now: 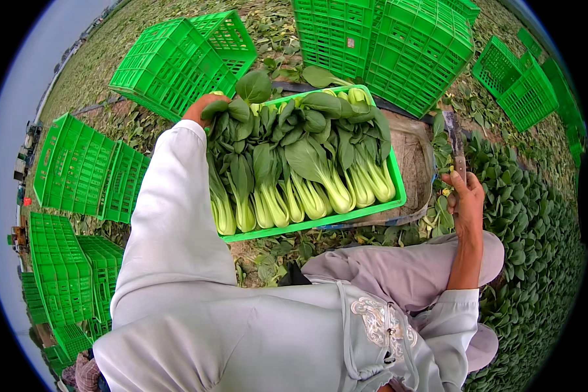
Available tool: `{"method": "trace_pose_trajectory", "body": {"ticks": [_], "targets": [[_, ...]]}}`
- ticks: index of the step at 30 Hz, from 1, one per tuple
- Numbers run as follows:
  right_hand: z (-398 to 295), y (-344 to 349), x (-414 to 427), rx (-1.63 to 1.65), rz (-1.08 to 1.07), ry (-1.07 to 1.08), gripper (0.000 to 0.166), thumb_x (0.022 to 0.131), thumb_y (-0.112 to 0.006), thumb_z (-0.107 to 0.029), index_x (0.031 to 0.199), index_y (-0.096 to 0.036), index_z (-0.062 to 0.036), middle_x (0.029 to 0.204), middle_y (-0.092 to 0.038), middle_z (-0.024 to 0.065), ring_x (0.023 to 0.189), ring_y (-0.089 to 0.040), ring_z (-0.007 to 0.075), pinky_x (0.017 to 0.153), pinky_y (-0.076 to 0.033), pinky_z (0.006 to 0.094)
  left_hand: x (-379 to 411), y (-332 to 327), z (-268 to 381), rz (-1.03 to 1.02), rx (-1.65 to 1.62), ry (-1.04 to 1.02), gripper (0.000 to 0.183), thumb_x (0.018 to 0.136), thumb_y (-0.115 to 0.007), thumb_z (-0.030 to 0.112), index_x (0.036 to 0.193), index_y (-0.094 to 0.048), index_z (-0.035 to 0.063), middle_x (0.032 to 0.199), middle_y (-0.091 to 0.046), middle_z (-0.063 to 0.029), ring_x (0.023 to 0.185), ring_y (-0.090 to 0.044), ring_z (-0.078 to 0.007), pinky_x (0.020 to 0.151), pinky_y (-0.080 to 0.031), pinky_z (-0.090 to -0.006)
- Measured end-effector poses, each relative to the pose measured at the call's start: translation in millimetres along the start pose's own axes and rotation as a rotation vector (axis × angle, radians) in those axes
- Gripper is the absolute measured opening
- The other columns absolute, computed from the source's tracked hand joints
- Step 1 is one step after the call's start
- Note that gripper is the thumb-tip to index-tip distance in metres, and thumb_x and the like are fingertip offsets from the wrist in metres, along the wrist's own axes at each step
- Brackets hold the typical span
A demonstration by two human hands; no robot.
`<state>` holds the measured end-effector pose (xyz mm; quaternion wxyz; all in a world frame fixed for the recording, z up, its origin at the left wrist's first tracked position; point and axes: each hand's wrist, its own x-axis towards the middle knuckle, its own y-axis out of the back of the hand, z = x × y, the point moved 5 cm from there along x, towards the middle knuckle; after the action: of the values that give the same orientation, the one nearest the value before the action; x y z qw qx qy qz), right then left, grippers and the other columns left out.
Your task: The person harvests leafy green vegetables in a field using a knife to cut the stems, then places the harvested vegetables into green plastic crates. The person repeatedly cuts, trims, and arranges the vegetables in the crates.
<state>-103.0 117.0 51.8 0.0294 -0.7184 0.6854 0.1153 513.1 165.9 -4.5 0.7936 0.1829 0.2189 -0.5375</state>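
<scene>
A green plastic crate (398, 179) lies before me, packed with rows of bok choy (323, 191), their pale stems towards me in the near row. My left hand (207, 109) is at the crate's far left corner, on bok choy whose leaves and pale base show there; its fingers are mostly hidden by leaves. At the right my right hand (463, 193) grips the wooden handle of a knife (454, 137), its stained blade pointing away from me. The knife is apart from the crate, over cut leaves on the ground.
Stacked green crates (171, 63) stand at the far left, with others (416, 54) beyond the packed crate and down the left side. A brown sheet-lined container (411, 161) is partly under the crate. Growing leafy greens (524, 245) cover the right. Loose leaves litter the soil.
</scene>
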Motion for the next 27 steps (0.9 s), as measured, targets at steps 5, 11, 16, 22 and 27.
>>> {"method": "trace_pose_trajectory", "body": {"ticks": [5,11,16,22,27], "targets": [[-5,-21,-7,0.065,-0.082,0.043,0.031,0.091,-0.065,-0.025,0.108,-0.056,-0.0007,0.095,-0.067,0.0089,0.046,-0.043,0.0054,0.039,-0.034,0.021,31,193,-100,0.556,0.197,-0.133,0.054,0.068,-0.083,0.029,0.107,-0.065,-0.0029,0.106,-0.068,-0.0137,0.093,-0.066,-0.0274,0.08,-0.052,-0.0393],[-3,0,-14,-0.054,-0.019,0.067,0.03,0.091,-0.065,-0.025,0.106,-0.056,-0.0007,0.094,-0.067,0.0082,0.047,-0.043,0.0057,0.039,-0.034,0.0214,2,79,-50,0.851,0.73,-0.036,0.098,0.056,-0.087,0.05,0.122,-0.049,-0.0101,0.121,-0.06,-0.0275,0.113,-0.06,-0.0395,0.093,-0.049,-0.0421],[-3,-5,-16,-0.027,-0.008,0.054,0.029,0.091,-0.064,-0.026,0.104,-0.057,-0.0009,0.094,-0.066,0.0074,0.046,-0.043,0.0056,0.039,-0.034,0.0213,-55,59,-10,0.803,0.993,0.102,0.102,0.061,-0.08,0.057,0.135,-0.038,0.0012,0.141,-0.045,-0.0195,0.13,-0.043,-0.0385,0.103,-0.039,-0.05],[-5,-4,-15,-0.045,-0.006,0.063,0.028,0.092,-0.064,-0.026,0.104,-0.057,-0.0015,0.093,-0.066,0.0072,0.046,-0.043,0.0056,0.039,-0.034,0.021,-32,110,-75,0.835,1.112,0.006,0.087,0.071,-0.072,0.051,0.14,-0.035,0.0159,0.145,-0.041,-0.013,0.132,-0.038,-0.0403,0.103,-0.036,-0.0536],[-2,-16,-16,-0.008,-0.056,0.062,0.028,0.092,-0.064,-0.026,0.104,-0.058,-0.0019,0.093,-0.066,0.0066,0.046,-0.043,0.0055,0.039,-0.034,0.021,1,214,-104,0.583,0.865,-0.144,0.064,0.067,-0.076,0.043,0.117,-0.055,0.0096,0.11,-0.065,-0.0195,0.104,-0.061,-0.0388,0.085,-0.049,-0.0441]]}}
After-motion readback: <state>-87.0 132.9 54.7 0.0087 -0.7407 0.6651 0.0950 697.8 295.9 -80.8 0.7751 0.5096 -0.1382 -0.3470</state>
